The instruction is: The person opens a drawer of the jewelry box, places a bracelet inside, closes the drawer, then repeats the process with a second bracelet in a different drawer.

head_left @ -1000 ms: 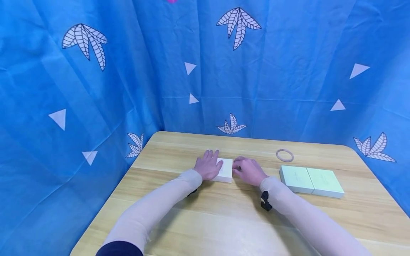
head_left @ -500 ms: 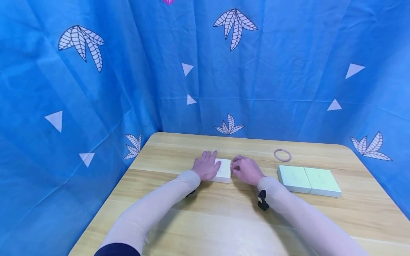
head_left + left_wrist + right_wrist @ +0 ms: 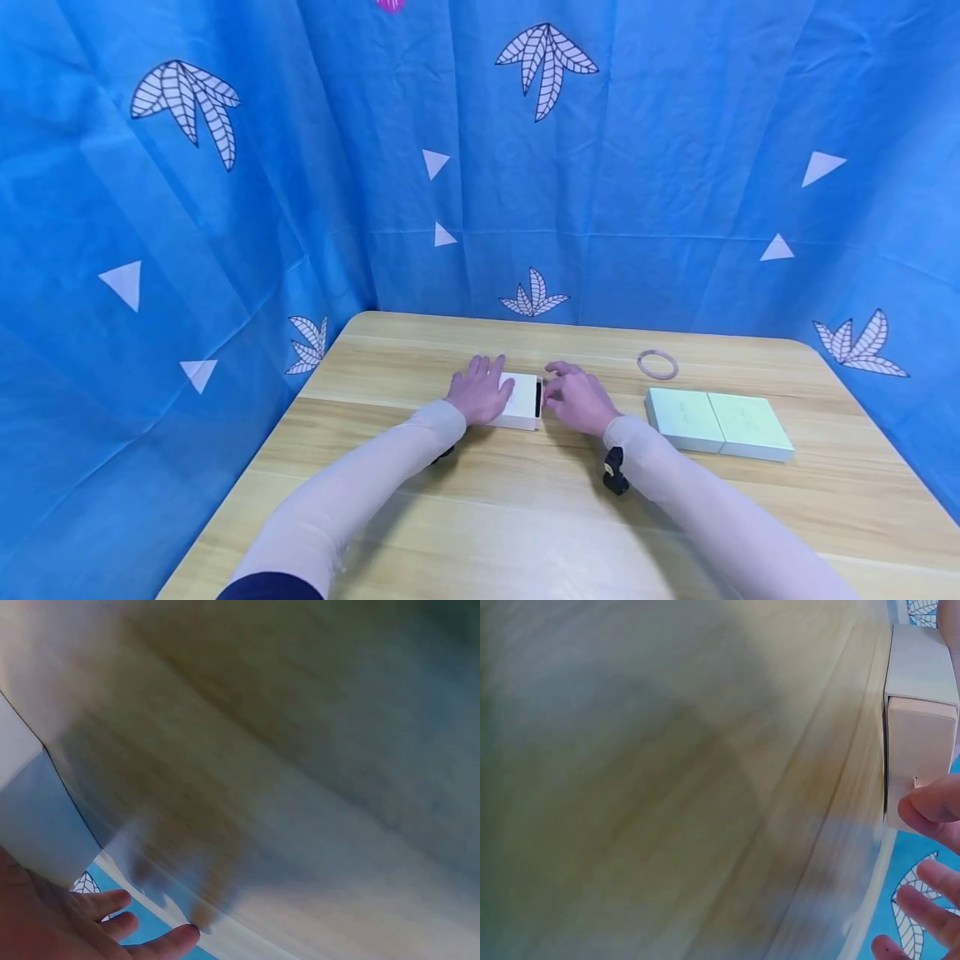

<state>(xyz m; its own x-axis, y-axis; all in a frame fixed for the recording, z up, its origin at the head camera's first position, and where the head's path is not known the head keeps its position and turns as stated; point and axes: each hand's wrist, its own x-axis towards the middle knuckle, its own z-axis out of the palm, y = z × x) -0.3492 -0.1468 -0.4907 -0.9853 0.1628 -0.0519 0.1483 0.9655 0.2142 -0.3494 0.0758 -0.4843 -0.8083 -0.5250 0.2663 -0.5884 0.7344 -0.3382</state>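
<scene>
A small white drawer-style box (image 3: 520, 402) lies on the wooden table. My left hand (image 3: 477, 392) rests flat on its top, with the fingers spread. At the right end, a narrow dark gap shows between the outer sleeve and the drawer. My right hand (image 3: 576, 402) is at that end. In the right wrist view, its thumb and index finger pinch a small tab on the drawer front (image 3: 921, 742), and the other fingers are held apart. The left wrist view shows the box's side (image 3: 45, 814) beside my left hand (image 3: 60, 922).
Two pale green boxes (image 3: 684, 417) (image 3: 750, 425) stand side by side to the right of my right hand. Behind them lies a pinkish ring (image 3: 657, 364). A blue patterned curtain (image 3: 480, 167) hangs along the table's back and left edges.
The drawer has slid slightly rightward out of the sleeve with my right hand, opening a dark gap. My left hand stays on the box. The head view has shifted a little.
</scene>
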